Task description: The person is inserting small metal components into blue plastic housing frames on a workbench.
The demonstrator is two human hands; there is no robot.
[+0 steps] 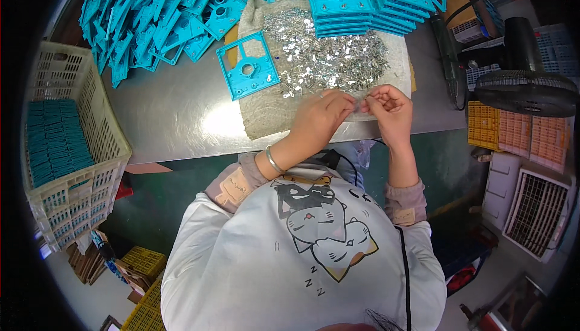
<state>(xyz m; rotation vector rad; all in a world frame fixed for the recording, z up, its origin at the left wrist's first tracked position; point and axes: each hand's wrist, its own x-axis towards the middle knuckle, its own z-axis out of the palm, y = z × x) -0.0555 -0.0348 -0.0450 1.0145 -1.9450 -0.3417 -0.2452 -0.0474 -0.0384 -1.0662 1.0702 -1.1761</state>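
Note:
My left hand [319, 121] and my right hand [391, 112] meet fingertip to fingertip over the front edge of a beige cloth [261, 116]. Both are closed in a pinch; whatever sits between the fingertips is too small to make out. Just beyond them spreads a heap of small shiny metal parts [338, 62], some with flat silver tabs. To the left of the heap a single turquoise square plastic frame [246, 70] lies flat on the cloth, with a round hole and crossbars.
Turquoise frames lie in a large pile [163, 17] at the back left and in stacks [339, 5] at the back. A white crate [78, 192] of turquoise parts stands left of the metal table [175, 128]. On the right are a black fan [525, 92] and a dark power tool [447, 53].

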